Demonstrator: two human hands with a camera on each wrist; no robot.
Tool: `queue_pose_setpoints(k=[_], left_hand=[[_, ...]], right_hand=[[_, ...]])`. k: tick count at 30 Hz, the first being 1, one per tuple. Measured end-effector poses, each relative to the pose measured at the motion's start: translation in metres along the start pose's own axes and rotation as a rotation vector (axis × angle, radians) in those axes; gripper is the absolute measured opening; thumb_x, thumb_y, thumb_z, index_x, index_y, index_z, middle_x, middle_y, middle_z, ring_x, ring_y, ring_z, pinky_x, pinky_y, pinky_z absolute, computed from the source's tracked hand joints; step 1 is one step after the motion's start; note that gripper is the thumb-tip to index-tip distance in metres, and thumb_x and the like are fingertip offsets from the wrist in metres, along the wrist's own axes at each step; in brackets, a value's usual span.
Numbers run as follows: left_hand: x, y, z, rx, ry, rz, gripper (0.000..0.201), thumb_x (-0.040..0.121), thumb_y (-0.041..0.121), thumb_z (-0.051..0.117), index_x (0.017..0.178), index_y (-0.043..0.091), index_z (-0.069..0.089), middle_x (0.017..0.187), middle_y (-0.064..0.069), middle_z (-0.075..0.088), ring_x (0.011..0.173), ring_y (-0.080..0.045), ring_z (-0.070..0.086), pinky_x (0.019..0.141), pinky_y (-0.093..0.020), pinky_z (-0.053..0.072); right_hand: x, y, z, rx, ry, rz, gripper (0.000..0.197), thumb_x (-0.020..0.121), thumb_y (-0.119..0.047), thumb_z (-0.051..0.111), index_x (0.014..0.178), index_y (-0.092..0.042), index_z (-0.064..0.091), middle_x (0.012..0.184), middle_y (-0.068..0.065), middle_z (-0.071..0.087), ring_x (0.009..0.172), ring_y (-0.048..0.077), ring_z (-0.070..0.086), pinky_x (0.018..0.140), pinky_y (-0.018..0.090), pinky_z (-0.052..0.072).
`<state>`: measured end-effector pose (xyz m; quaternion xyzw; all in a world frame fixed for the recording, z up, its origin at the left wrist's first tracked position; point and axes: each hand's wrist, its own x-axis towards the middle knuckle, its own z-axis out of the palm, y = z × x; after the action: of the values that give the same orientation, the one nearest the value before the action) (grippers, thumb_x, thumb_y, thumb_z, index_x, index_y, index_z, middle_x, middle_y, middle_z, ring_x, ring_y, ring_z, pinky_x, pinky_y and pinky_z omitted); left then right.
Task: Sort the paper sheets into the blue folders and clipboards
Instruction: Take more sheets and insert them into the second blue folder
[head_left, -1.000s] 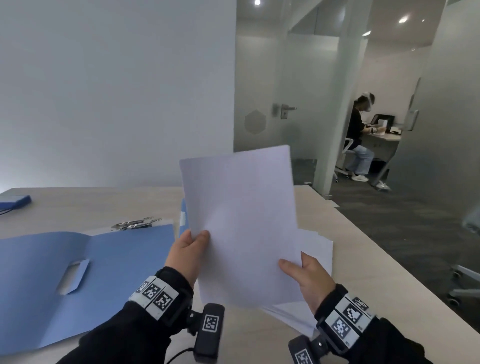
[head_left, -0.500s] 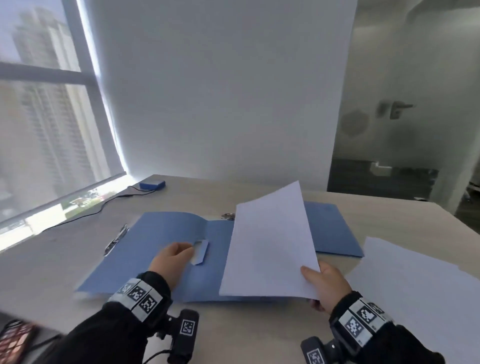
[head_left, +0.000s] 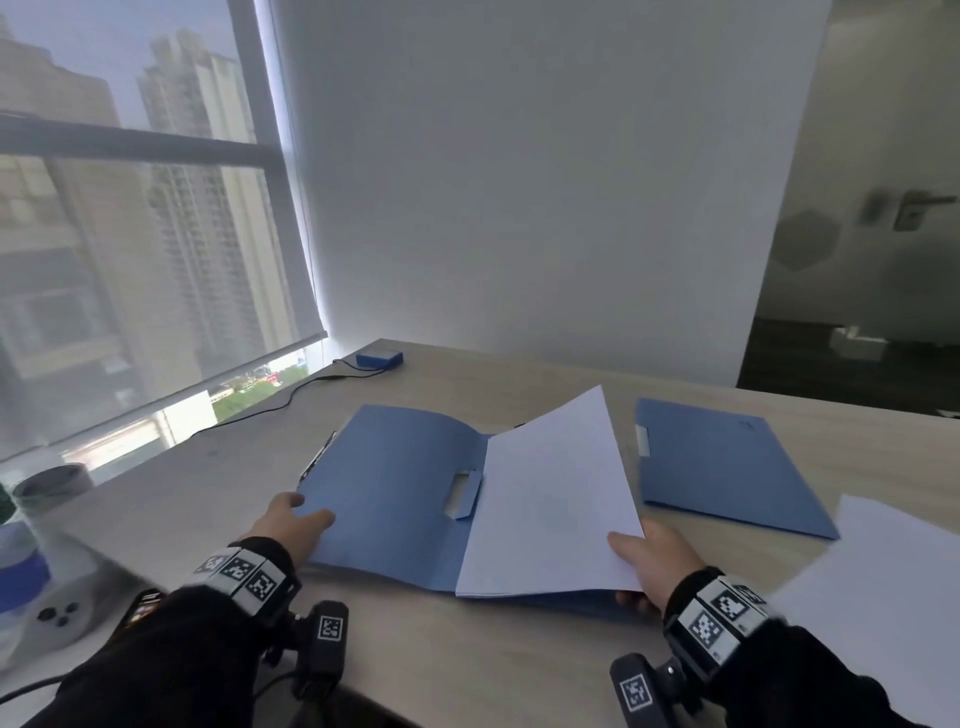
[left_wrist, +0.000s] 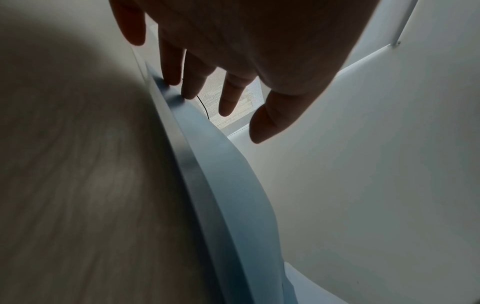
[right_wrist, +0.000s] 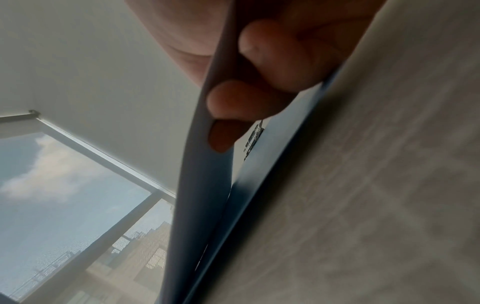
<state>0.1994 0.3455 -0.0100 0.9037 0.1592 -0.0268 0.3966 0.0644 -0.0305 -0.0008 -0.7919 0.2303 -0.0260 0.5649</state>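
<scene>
An open blue folder lies flat on the table in front of me. My right hand pinches the near right corner of a white paper sheet, thumb on top, fingers underneath. The sheet slopes down over the folder's right half, its far edge lifted. In the right wrist view the sheet hangs just above the folder. My left hand rests with straight fingers on the folder's near left corner; its fingertips touch the folder edge. A second, closed blue folder lies to the right.
A loose stack of white sheets sits at the right edge. A metal clip lies along the open folder's left side. A small blue box with a black cable is at the far left corner. A cup stands near left.
The view swung left from the room to the table. The sheet came down from upright onto the folder's right half. My left hand let go of it and slid to the folder's near left corner.
</scene>
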Motion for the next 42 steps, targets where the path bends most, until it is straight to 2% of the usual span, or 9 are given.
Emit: queue_pose_setpoints(k=[8,13,16,21,24,29,32,39,42], left_hand=[[0.007,-0.001,-0.005,-0.081,0.012,0.002,0.061,0.084,0.032,0.063,0.138,0.013,0.042,0.136,-0.019,0.051,0.119,-0.036,0.052,0.091,-0.038,0.041],[0.009,0.002,-0.017,-0.215,0.183,0.1,0.052,0.081,0.021,0.067,0.129,0.013,0.051,0.127,-0.015,0.058,0.1,-0.03,0.058,0.091,-0.04,0.045],[0.008,0.005,-0.026,-0.519,0.266,0.162,0.05,0.079,0.01,0.066,0.126,0.016,0.051,0.126,-0.013,0.059,0.098,-0.029,0.06,0.089,-0.045,0.051],[-0.024,0.032,-0.024,-1.15,0.075,0.142,0.042,0.084,0.007,0.063,0.124,0.016,0.052,0.11,-0.013,0.062,0.087,-0.029,0.066,0.076,-0.044,0.057],[-0.053,0.05,-0.002,-1.085,-0.106,0.183,0.021,0.088,0.006,0.058,0.106,0.014,0.062,0.101,-0.009,0.07,0.085,-0.03,0.067,0.071,-0.042,0.057],[-0.086,0.059,0.05,-0.768,-0.35,0.174,0.018,0.09,-0.001,0.055,0.104,0.01,0.06,0.097,-0.012,0.068,0.086,-0.032,0.066,0.066,-0.044,0.058],[-0.084,0.052,0.073,-0.53,-0.295,0.168,0.006,0.09,0.016,0.06,0.086,0.021,0.059,0.105,-0.017,0.067,0.1,-0.037,0.065,0.088,-0.054,0.054],[-0.096,0.062,0.07,-0.566,-0.36,0.029,0.022,0.097,0.012,0.048,0.075,0.015,0.055,0.082,-0.014,0.061,0.096,-0.038,0.061,0.096,-0.057,0.045],[-0.104,0.062,0.068,-0.509,-0.336,0.091,0.021,0.095,0.01,0.051,0.075,0.017,0.055,0.083,-0.01,0.062,0.096,-0.037,0.063,0.094,-0.055,0.05]], right_hand=[[0.005,-0.008,0.005,0.006,-0.003,-0.006,0.014,0.094,-0.019,0.05,0.104,-0.017,0.059,0.084,0.01,0.066,0.048,0.024,0.057,0.038,0.02,0.038],[0.01,-0.01,0.008,0.03,-0.042,-0.001,0.013,0.095,-0.021,0.05,0.105,-0.018,0.056,0.08,0.01,0.067,0.045,0.023,0.06,0.036,0.018,0.038],[0.016,-0.005,0.01,0.057,-0.062,0.01,0.014,0.094,-0.022,0.052,0.105,-0.015,0.057,0.075,0.013,0.065,0.046,0.023,0.058,0.04,0.021,0.042],[0.021,0.007,0.013,0.13,-0.068,0.027,0.012,0.094,-0.018,0.056,0.1,-0.009,0.059,0.069,0.015,0.062,0.044,0.022,0.056,0.04,0.023,0.043],[0.023,0.011,0.014,0.195,-0.059,0.015,0.009,0.094,-0.014,0.058,0.097,-0.005,0.059,0.065,0.015,0.059,0.037,0.02,0.052,0.036,0.022,0.041],[0.02,0.013,0.014,0.237,-0.089,0.035,0.004,0.093,-0.012,0.058,0.095,-0.009,0.059,0.07,0.016,0.06,0.042,0.024,0.054,0.04,0.024,0.045],[0.018,0.014,0.015,0.24,-0.091,0.055,0.003,0.094,-0.013,0.057,0.095,-0.013,0.06,0.073,0.016,0.062,0.046,0.025,0.056,0.041,0.025,0.047],[0.014,0.016,0.004,0.257,-0.058,0.07,0.003,0.094,-0.015,0.056,0.094,-0.014,0.058,0.069,0.015,0.061,0.044,0.024,0.056,0.041,0.024,0.043],[0.011,0.018,0.004,0.244,-0.074,0.085,0.004,0.094,-0.016,0.056,0.096,-0.013,0.058,0.068,0.015,0.062,0.043,0.022,0.056,0.042,0.023,0.044]])
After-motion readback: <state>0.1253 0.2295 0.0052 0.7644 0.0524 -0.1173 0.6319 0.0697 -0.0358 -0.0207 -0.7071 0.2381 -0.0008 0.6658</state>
